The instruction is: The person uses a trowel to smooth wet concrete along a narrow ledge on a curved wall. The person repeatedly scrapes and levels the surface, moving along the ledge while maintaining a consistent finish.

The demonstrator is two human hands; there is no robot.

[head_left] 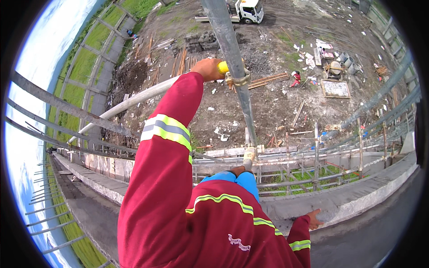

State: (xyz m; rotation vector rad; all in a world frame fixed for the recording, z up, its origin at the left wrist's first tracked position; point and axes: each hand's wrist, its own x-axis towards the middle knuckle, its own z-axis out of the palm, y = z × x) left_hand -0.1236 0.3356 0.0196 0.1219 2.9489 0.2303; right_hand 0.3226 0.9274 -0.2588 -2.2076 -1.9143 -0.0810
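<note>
Left hand: the left hand (207, 69) is stretched up and out at the end of the red sleeve with its grey and yellow reflective band, clenched around the yellow handle of a tool (223, 67); only the handle end shows past the fist.
Tool's place: in the left fist, its far end reaching to the metal scaffold clamp (237, 80) just beside the knuckles; whether it bites on the clamp's nut cannot be told.
Clamp and tubes: the clamp sits where the upright grey steel scaffold tube (232, 53) crosses the pale horizontal steel tube (134, 100), which runs away below and to the left of the hand.
Handling, as judged: the tool looks stiff and fairly light, best held by the yellow handle near its end for leverage; a bare palm could slip on it. The tubes look heavy, rigid and smooth.
Right hand: the right hand (314, 219) is low and well apart from the tool, fingers spread and released, resting on or just over the grey concrete ledge (357, 196).
Body: blue trousers and a light shoe stand on the scaffold below the clamp.
Below: bare ground far down, with scattered planks, drums and a white truck (248, 11).
</note>
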